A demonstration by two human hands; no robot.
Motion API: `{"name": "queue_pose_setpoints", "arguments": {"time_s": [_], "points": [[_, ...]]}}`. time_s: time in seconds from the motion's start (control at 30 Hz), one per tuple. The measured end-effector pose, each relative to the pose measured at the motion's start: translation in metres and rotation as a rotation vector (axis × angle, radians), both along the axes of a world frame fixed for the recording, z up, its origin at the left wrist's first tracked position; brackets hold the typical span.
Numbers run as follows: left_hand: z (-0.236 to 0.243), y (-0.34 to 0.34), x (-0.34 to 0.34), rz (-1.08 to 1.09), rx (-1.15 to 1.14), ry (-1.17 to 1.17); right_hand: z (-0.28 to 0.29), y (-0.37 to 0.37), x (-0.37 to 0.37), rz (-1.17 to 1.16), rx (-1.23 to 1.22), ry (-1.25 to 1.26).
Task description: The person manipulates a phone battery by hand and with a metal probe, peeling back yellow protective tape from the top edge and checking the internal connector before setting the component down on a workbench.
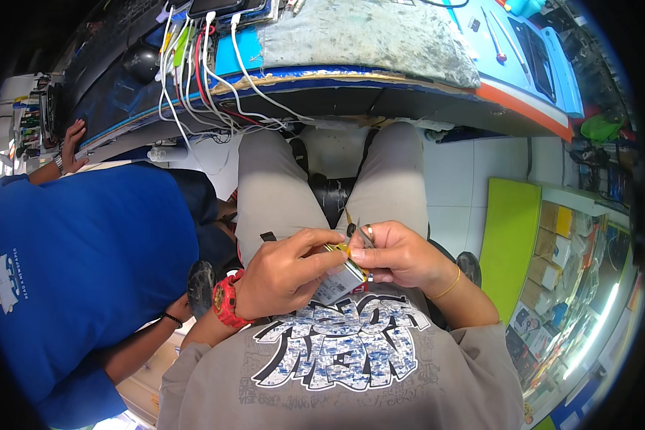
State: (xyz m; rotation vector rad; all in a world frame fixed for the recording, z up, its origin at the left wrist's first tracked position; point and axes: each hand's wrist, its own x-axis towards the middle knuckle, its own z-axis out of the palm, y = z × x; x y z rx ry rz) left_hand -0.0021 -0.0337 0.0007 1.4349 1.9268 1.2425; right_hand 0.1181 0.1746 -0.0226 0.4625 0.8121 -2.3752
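Note:
In front of my belly, my left hand (291, 266) is closed around a flat silver phone battery (335, 285) with a printed label and yellow tape along its upper edge. My right hand (403, 256) meets it at that taped edge. Between its thumb and fingers, a small pointed metal tool (360, 231), perhaps tweezers, is pinched with its tips toward my knees. Fingers of both hands nearly touch at the tape. They partly hide the battery's top end and the tool's back part.
Ahead stands a workbench with a worn grey mat (365, 39) and a bundle of white cables (193, 86) hanging over its edge. A screwdriver (496, 44) and a dark phone (534, 61) lie at its right. A person in blue (100, 258) sits close on my left; a glass display case (573, 287) stands right.

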Motion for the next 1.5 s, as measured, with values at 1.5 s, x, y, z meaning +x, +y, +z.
{"name": "queue_pose_setpoints", "arguments": {"time_s": [1.5], "points": [[-0.016,0.005,0.017,0.331,0.036,-0.023,-0.003,-0.001,0.005,-0.083,0.180,0.040]]}}
